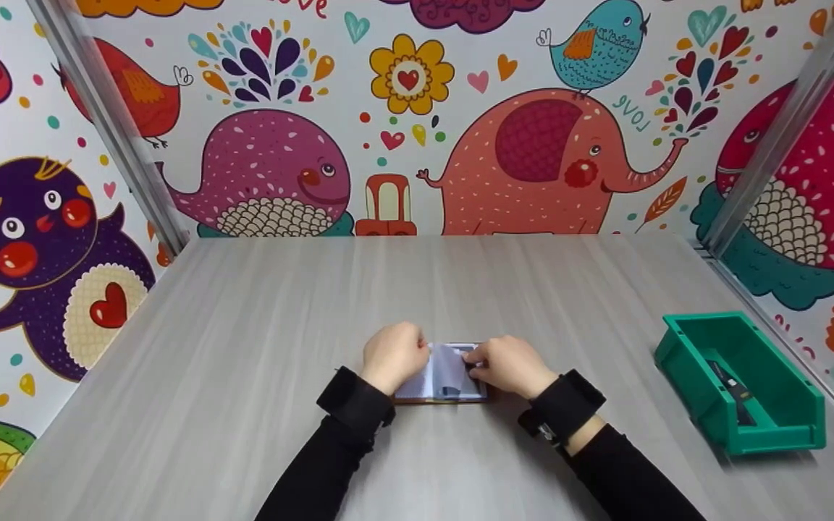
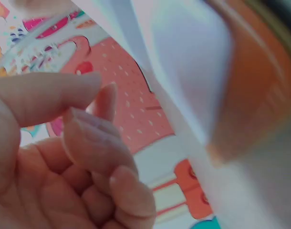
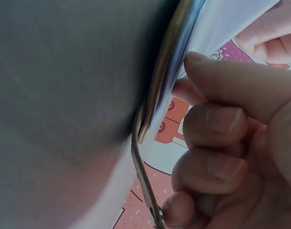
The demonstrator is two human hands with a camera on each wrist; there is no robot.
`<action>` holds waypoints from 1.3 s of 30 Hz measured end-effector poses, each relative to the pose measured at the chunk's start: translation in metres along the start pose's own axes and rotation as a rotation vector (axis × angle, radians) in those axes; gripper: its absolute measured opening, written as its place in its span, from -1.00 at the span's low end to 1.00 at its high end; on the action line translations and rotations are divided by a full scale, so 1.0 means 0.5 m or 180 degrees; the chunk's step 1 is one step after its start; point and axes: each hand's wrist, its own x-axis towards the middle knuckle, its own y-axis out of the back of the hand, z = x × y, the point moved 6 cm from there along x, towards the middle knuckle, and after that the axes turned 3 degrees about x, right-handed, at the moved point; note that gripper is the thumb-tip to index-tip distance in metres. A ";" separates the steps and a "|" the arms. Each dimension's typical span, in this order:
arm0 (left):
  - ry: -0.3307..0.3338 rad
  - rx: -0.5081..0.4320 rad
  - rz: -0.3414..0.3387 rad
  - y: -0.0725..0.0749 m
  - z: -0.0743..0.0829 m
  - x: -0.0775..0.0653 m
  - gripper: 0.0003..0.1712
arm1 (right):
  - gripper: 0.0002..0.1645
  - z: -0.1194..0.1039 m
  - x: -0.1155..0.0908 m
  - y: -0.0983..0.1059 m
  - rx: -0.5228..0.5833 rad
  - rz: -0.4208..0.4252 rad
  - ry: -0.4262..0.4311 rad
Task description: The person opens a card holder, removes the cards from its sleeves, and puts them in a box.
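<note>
A small booklet [image 1: 431,394] with a brown cover lies spread on the table in front of me, its pages whitish and glossy. In the right wrist view a strap [image 3: 144,179] with a metal snap sticks out from the cover. My right hand [image 1: 511,365] is at the right page, thumb and forefinger pinching the page edge [image 3: 202,40], the other fingers curled. Over the left side is my left hand [image 1: 394,354]. Its fingers are loosely curled with nothing between them, beside a raised page [image 2: 183,57] and the orange-brown cover [image 2: 260,81].
A green plastic bin [image 1: 779,440] stands at the right of the table [image 1: 243,325], with a flat black item [image 1: 732,387] inside. Walls printed with cartoon animals [image 1: 525,166] and metal posts [image 1: 109,130] enclose the back and sides.
</note>
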 end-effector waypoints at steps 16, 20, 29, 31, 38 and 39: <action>-0.0536 0.0199 0.0299 -0.015 0.082 -0.032 -0.59 | -0.85 0.003 0.003 -0.001 0.0051 0.0039 0.0012; -0.0678 0.0175 0.0210 -0.025 0.091 -0.037 -0.53 | -0.86 0.002 0.002 -0.001 0.0048 0.0044 0.0013; -0.0788 0.0295 0.0054 -0.042 0.105 -0.041 -0.50 | -0.85 0.001 0.003 0.000 0.0028 0.0008 -0.0055; -0.0789 0.0381 0.0056 -0.044 0.106 -0.042 -0.48 | -0.86 0.001 0.004 0.000 0.0016 0.0013 -0.0054; -0.0741 0.0586 0.0143 -0.046 0.105 -0.044 -0.52 | -0.84 0.002 0.004 -0.001 -0.0005 0.0025 -0.0021; -0.0730 0.0573 0.0162 -0.045 0.105 -0.045 -0.52 | -0.83 0.001 0.004 0.000 -0.0001 0.0027 -0.0023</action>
